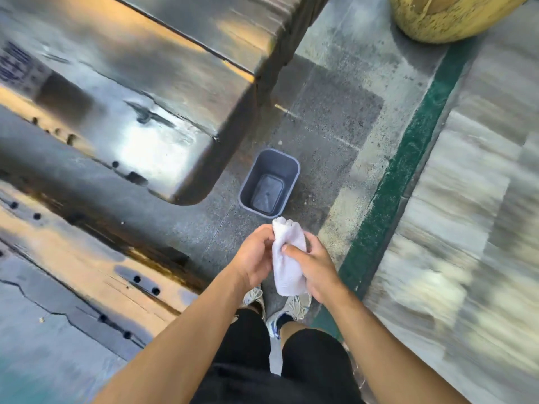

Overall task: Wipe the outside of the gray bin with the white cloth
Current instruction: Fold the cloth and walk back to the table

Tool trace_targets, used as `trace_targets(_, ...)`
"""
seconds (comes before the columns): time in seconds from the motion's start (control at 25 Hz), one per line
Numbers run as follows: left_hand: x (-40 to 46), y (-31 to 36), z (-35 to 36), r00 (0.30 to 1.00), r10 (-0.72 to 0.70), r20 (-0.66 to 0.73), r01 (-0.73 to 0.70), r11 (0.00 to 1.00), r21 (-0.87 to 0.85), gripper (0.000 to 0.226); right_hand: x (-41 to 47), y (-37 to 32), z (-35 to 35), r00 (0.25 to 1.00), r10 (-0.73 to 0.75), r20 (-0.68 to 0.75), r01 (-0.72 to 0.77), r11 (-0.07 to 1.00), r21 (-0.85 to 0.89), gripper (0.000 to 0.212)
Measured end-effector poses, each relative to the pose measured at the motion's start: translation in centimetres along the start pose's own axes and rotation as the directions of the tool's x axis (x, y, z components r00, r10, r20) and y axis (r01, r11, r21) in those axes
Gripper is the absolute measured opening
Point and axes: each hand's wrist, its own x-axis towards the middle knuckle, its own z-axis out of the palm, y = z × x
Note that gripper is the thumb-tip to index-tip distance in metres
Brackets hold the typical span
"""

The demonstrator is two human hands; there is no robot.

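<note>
The gray rectangular plastic bin [269,182] stands upright and open-topped on the speckled gray stone floor [329,118], nothing visible inside it, just beside the rounded corner of a large shiny metal structure [140,118] that fills the left of the view. Nearer the camera than the bin and apart from it, the white textured cloth [287,258] hangs bunched between both hands. The left hand [255,255] has its grip closed on the cloth's upper left edge; the right hand [313,265] has its grip closed around the cloth's right side, thumb lying across the front of the fabric. Below the hands are black shorts [280,365] and pale sneakers [291,309] planted on the floor. A dark green painted stripe [408,170] runs diagonally along the floor to the right of the bin, with blurred pale paving [466,228] beyond it, and part of a yellowish rounded object [443,16] shows at the top right
</note>
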Motion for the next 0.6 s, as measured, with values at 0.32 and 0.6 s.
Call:
trace_targets(0.32,-8.4,6.8,-0.4,0.971,0.204,0.122,-0.208,0.978,0.017,0.013,-5.7,-6.9,5.5,0.982,-0.125,0.145,0.138,0.987,-0.081,0.033)
trace_targets(0.6,-10.7,9.9,-1.3,0.924,0.307,0.227,-0.295,0.952,-0.087,0.024,-7.1,-10.9,8.4,0.923,-0.343,0.176,0.367,0.921,-0.129,0.02)
